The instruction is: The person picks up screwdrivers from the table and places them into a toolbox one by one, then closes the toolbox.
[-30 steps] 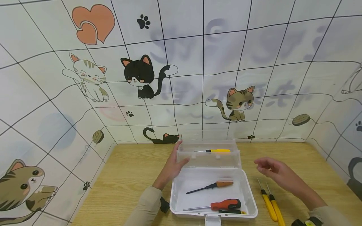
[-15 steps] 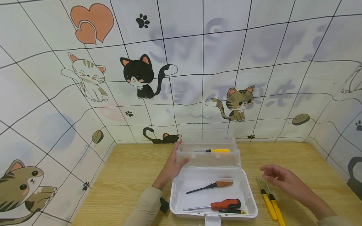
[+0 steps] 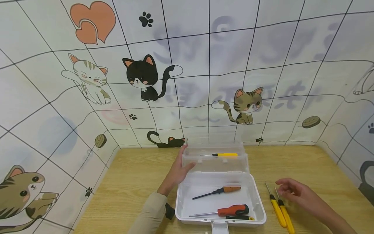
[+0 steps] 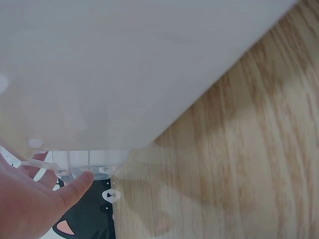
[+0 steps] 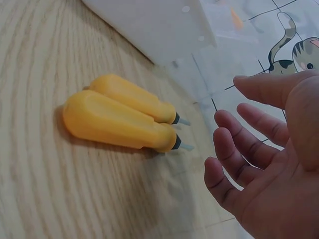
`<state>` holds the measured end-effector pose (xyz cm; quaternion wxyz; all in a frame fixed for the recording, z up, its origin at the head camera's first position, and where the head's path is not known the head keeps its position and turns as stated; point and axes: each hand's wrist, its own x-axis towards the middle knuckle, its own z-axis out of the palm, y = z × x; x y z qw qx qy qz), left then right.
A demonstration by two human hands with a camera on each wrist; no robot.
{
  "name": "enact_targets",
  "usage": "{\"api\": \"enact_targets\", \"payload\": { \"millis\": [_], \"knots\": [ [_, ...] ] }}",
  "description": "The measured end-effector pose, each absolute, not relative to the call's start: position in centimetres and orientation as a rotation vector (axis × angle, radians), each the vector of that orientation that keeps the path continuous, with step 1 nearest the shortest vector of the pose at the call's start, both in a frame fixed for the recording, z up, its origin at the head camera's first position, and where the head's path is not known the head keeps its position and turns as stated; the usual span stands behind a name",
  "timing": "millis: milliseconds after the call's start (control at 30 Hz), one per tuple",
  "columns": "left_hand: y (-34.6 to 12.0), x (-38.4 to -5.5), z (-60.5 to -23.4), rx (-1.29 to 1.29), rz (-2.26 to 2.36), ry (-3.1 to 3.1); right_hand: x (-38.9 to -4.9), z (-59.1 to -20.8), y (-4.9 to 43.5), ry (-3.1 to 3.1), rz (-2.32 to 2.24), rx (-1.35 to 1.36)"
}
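A white plastic toolbox [image 3: 261,200] stands with its clear lid [image 3: 216,167] raised. My left hand [image 3: 177,172] holds the lid's left edge, thumb on the near side; the left wrist view shows the thumb [image 4: 75,189] against it. Right of the box lie two yellow-handled screwdrivers [image 3: 287,218], side by side. My right hand [image 3: 305,196] hovers by their shafts, fingers loosely bent, holding nothing; the right wrist view shows it apart from the yellow handles [image 5: 109,122]. Inside the box are a brown-handled screwdriver [image 3: 231,189], a red-and-black screwdriver [image 3: 232,210] and a dark handle with a yellow end [image 3: 238,217].
Another yellow-handled screwdriver [image 3: 228,155] lies in the lid's compartment. The box's latch [image 3: 219,228] hangs at its front. A wooden table [image 3: 134,182] bears everything, with a cat-patterned wall covering [image 3: 193,94] behind it and at both sides.
My right hand has moved right and down, towards the near side of the table, beside the two yellow screwdrivers. The left hand and the toolbox have stayed in place.
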<state>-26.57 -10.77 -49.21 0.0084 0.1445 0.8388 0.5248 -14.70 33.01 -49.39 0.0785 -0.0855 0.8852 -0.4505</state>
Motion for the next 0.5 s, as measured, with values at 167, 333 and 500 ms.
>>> {"api": "enact_targets", "payload": {
  "millis": [167,333,500],
  "knots": [
    [-10.9,-26.7,-49.3,0.460,1.657,2.609,-14.4,-49.8,33.5,2.640,-1.337,-0.285],
    [-10.9,-26.8,-49.5,0.460,1.661,2.603,-14.2,-50.3,33.9,2.601,-1.322,-0.216],
    [-10.9,-26.8,-49.5,0.460,1.670,2.590,-13.8,-50.8,34.5,2.529,-1.320,-0.194]
  ]
}}
